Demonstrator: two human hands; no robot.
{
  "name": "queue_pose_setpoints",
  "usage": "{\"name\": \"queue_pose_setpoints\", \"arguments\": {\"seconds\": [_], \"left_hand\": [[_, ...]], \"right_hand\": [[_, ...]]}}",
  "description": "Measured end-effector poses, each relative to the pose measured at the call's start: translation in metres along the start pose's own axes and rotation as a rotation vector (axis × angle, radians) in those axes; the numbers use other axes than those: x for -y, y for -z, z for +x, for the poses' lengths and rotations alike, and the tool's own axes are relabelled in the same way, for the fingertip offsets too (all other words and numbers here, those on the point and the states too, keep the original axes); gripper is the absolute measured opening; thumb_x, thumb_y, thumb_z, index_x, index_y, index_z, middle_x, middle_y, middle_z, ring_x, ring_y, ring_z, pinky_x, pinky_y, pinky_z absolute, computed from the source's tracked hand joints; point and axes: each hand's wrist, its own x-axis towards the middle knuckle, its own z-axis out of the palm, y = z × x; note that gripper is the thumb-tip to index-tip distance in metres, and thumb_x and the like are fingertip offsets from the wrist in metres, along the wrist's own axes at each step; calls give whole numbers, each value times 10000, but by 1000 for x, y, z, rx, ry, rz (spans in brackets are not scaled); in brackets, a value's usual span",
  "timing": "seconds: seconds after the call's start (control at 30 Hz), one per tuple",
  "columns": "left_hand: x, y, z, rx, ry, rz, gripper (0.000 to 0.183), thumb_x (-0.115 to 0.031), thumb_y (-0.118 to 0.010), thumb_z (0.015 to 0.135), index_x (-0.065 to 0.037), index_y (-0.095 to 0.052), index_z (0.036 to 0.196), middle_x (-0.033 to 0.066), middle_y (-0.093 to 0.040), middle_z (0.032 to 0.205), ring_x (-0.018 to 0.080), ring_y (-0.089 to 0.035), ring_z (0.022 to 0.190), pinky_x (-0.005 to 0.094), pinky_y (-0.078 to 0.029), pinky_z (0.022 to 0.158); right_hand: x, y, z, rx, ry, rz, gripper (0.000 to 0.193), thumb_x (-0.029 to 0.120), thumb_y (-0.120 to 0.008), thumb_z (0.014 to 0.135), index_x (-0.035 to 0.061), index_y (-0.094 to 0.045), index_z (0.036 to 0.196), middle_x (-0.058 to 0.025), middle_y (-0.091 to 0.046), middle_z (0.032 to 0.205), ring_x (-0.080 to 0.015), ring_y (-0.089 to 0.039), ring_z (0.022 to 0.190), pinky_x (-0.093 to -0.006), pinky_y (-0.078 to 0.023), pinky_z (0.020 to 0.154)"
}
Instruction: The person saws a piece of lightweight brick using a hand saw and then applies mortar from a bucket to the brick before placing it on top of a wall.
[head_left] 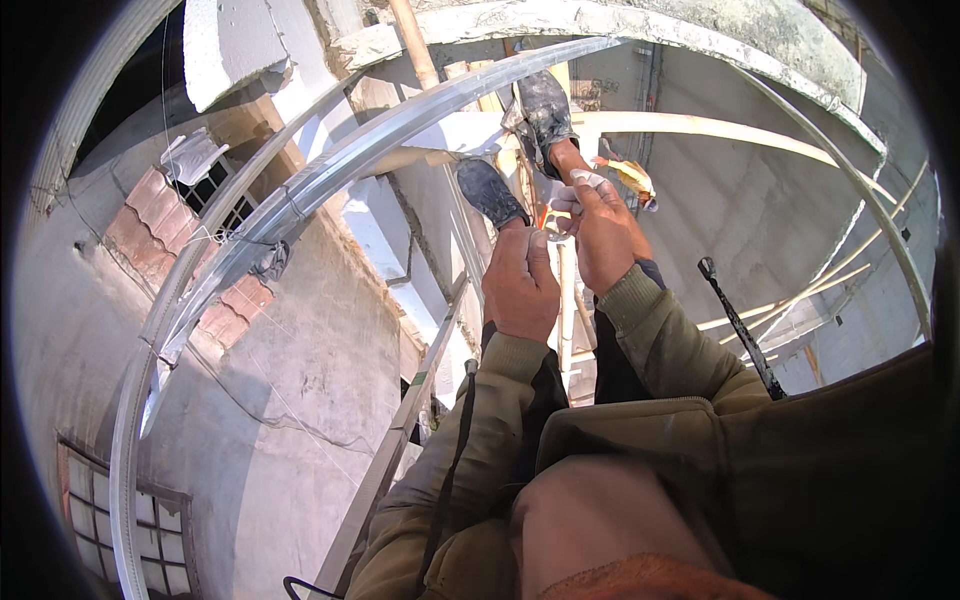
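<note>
Left hand [521,285] and right hand [603,235] are close together mid-frame, fingers curled, can't tell if either grip's clamped on anything. Nearest stuff: dark shoes [547,108], upper centre of frame.

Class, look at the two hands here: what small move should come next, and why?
Perhaps ease the left hand slightly toward the right hand, keeping both curled: they sit close together with fingertips facing, so a fine adjustment seems enough. Whatever they may pinch is too small to make out.

Fisheye view from head height; faces steeply downward; jacket [680,440] close, shoes [548,110] farther.
</note>
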Motion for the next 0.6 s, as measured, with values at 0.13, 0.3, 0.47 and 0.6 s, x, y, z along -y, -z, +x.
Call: {"name": "queue_pose_setpoints", "arguments": {"seconds": [0.13,0.3,0.47,0.6], "left_hand": [[16,57,-111,641,329,794,629,-402,-745,901,-109,-548,1420,187,-533,1421,414,-571,1238,523,-509,955],[53,71,-137,695,559,763,841,-549,-837,749,-162,-573,1448,179,-466,1528,412,-561,1300,512,-509,1040],[53,70,-124,708,543,767,820,-500,-852,737,-124,-591,1417,171,-493,1505,400,-577,1286,490,-512,1044],[52,81,-118,700,536,758,813,-493,-860,730,-117,-601,1403,167,-512,1484,384,-583,1284,481,-508,1055]], "right_hand": [[-5,16,11,-26,12,-57,297,246,-542,1075,54,-534,1301,-67,-637,1072,-179,-638,973,-346,-500,825],[1,22,30,55,-81,-127,312,266,-622,1021,50,-570,1239,-46,-638,1017,-172,-636,905,-342,-488,812],[35,35,96,212,251,-730,350,303,-616,988,-24,-673,1098,-129,-719,1036,-216,-689,905,-360,-526,812],[39,66,170,113,429,-1254,513,393,-642,943,-70,-690,1159,-271,-717,1158,-396,-703,1045,-431,-529,944]]}}
